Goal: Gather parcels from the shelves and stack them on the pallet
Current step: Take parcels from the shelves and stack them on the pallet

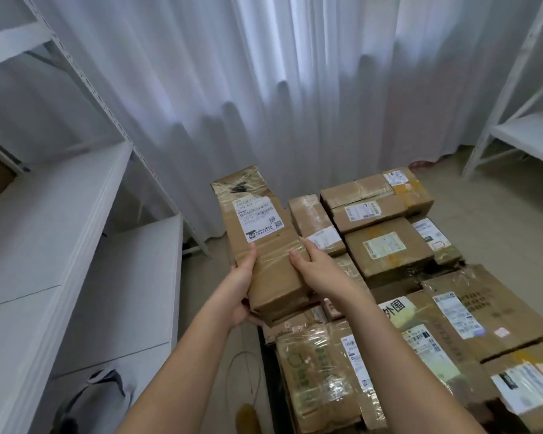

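Note:
I hold a long brown cardboard parcel with a white label and clear tape, lifted above the left edge of the pallet stack. My left hand grips its near left side and underside, thumb on top. My right hand holds its right edge, fingers wrapped over the side. Below and to the right, several taped parcels lie packed on the dark pallet, whose edge shows only at the left.
White metal shelves run along the left, and another white rack stands at the far right. White curtains hang behind. A grey bag and a thin cable lie on the floor beside the pallet.

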Tool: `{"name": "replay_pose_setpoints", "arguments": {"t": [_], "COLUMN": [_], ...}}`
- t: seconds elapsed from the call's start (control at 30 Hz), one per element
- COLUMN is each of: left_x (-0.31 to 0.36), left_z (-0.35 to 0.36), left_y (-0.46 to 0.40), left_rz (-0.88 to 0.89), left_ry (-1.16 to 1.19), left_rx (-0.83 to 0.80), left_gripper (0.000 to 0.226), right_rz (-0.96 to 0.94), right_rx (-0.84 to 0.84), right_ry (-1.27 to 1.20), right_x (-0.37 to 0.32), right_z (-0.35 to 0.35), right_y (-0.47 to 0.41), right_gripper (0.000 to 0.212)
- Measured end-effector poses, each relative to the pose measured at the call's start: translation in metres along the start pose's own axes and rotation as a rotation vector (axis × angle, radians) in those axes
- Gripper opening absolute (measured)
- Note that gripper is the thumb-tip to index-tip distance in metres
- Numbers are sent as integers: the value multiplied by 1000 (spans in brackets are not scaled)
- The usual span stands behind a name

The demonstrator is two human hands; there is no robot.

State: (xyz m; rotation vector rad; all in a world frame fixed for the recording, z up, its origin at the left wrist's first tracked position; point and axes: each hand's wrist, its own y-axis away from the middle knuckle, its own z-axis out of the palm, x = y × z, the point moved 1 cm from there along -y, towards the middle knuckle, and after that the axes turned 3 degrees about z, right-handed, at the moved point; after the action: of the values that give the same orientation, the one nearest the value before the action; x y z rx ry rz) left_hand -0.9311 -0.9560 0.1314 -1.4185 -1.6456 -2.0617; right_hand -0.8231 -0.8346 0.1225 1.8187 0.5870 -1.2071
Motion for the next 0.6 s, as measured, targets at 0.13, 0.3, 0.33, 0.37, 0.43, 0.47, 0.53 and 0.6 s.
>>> {"name": "replay_pose_setpoints", "arguments": {"t": [0.13, 0.3, 0.33, 0.37, 0.43, 0.47, 0.53, 0.6], "left_x": [5, 29, 35, 39, 43, 42, 36, 24], "left_z": [-23, -47, -48, -47, -40, -34, -23, -14], "left_y": [-79, -194, -214, -235, -274, -293, -328, -360], "left_rz": [-89, -123, -109, -101, -119, -135, -166, -198], "left_ry": [-4, 21, 20, 19, 25, 28, 20, 19], "left_rx": [-36, -85, -85, -83, -88, -97, -122, -127], "left_gripper": [73, 56, 52, 49, 45, 45, 48, 54], "right_rz": [56, 170, 193, 211, 241, 256, 281, 305], "right_rx": [63, 145, 164, 183, 209, 219, 242, 289], "right_ry": [-29, -158, -183, -201, -209, -197, -140, 7], "right_x": [12, 17, 20, 24, 36, 43, 61, 88], "right_z": [28, 66, 69, 71, 69, 66, 57, 45], "right_y": [-67, -159, -180, -200, -240, -259, -291, -318], "right_gripper": [50, 45, 44, 43, 43, 43, 44, 48]}}
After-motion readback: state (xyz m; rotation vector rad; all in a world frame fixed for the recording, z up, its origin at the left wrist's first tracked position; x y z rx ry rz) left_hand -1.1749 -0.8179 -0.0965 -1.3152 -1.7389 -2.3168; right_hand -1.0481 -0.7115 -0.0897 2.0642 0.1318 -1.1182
